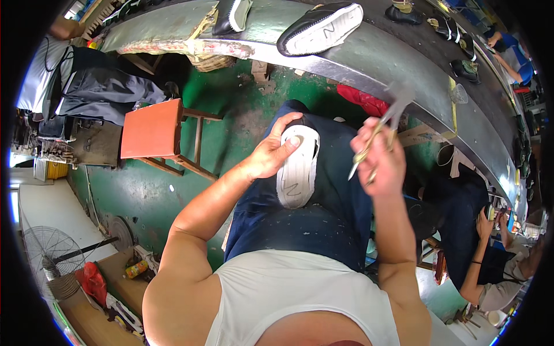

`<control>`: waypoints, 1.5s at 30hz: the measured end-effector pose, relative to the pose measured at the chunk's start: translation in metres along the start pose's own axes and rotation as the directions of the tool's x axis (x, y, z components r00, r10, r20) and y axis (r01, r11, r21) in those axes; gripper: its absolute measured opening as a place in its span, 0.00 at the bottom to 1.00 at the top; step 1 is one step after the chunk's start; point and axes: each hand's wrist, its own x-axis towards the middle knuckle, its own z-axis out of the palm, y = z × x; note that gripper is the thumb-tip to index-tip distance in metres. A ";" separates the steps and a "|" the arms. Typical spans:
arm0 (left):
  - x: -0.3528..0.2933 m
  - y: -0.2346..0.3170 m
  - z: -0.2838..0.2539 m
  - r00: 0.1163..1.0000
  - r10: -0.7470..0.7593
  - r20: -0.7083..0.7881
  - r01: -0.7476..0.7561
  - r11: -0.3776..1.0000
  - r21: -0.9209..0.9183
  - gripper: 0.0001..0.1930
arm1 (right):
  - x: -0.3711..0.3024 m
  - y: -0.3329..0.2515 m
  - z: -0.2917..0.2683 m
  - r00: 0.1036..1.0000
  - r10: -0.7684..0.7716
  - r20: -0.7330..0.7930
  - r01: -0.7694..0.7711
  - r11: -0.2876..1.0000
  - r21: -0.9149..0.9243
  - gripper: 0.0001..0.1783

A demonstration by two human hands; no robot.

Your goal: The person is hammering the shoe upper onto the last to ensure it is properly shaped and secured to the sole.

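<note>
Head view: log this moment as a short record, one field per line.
left hand: holds a shoe over the lap, white underside toward the camera, thumb on it
right hand: raised, holding a metal tool; blurred, exact type unclear
bench: bears several shoes, including a black one with white underside showing
stool: orange-red top, wooden legs, at left
fan: lower left, wire guard

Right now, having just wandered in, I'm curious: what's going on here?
A seated person holds a pale-soled shoe over their lap with the left hand, sole facing up. The right hand grips a metal tool, too blurred to identify, raised apart from that shoe. Another shoe, black with a pale sole, lies on the bench ahead.
</note>
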 end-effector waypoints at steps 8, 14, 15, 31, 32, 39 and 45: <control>0.008 -0.006 -0.013 0.993 -0.098 -0.069 0.087 0.987 -0.138 0.31 | -0.021 0.023 0.002 0.989 0.012 0.147 0.144 0.138 -0.980 0.29; 0.014 0.028 -0.025 0.960 -0.169 0.223 0.193 0.977 -0.091 0.38 | 0.041 0.028 -0.018 0.966 0.208 0.151 0.082 0.307 -0.948 0.27; 0.017 0.028 -0.031 0.940 -0.201 0.274 0.228 0.971 -0.068 0.40 | 0.042 0.025 -0.019 0.964 0.201 0.173 0.108 0.296 -0.949 0.26; 0.009 0.004 -0.009 0.999 -0.019 -0.040 0.025 0.989 0.149 0.32 | 0.065 0.023 -0.029 0.992 0.112 -0.050 -0.112 0.650 -0.751 0.09; 0.014 0.006 -0.011 0.999 -0.012 -0.041 0.018 0.988 0.152 0.32 | 0.048 0.020 -0.041 0.986 0.165 0.002 -0.104 0.626 -0.772 0.11; 0.013 -0.002 -0.027 0.992 -0.125 0.000 0.125 0.992 0.028 0.34 | -0.036 0.034 -0.021 0.827 0.563 0.009 -0.354 0.532 -0.769 0.17; 0.014 0.006 -0.024 0.986 -0.164 -0.007 0.164 0.977 0.135 0.29 | -0.010 0.033 -0.002 0.760 0.649 0.020 -0.512 0.618 -0.597 0.09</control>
